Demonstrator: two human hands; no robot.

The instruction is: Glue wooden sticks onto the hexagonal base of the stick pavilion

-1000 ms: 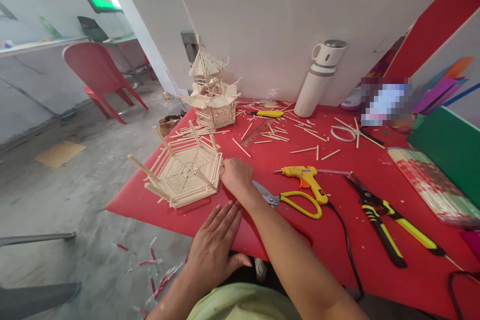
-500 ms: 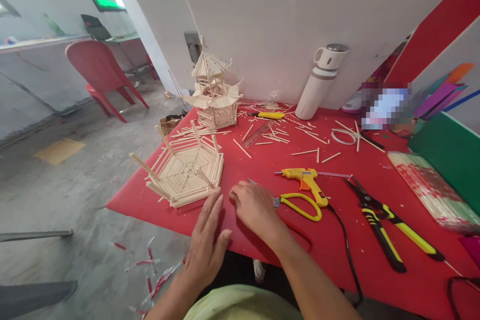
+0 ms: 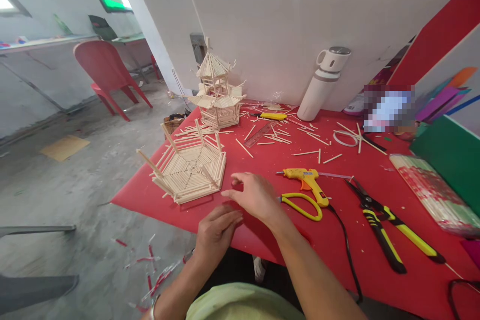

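Note:
Low over the front edge of the red table (image 3: 258, 157), my left hand (image 3: 216, 234) has its fingers bent together against the thumb. Whatever it pinches, if anything, is hidden. My right hand (image 3: 257, 199) hovers just above and right of it, thumb and forefinger apart with nothing visible between them. To the left of both hands sits a hexagonal stick base (image 3: 193, 166) with upright posts at its corners; neither hand touches it. Yellow-handled scissors (image 3: 304, 206) lie partly behind my right hand, beside a yellow glue gun (image 3: 306, 177).
A pagoda model made of sticks (image 3: 217, 92) stands at the back left. Loose sticks, a clear ruler (image 3: 260, 133) and a yellow utility knife (image 3: 273, 116) lie around it. Farther right are a white flask (image 3: 323, 85), black-and-yellow shears (image 3: 380, 220) and a packet of sticks (image 3: 431, 192).
My right hand has left the edge of the stick base, moved right and opened. My left hand, flat with outstretched fingers before, has curled its fingers. The base stays put.

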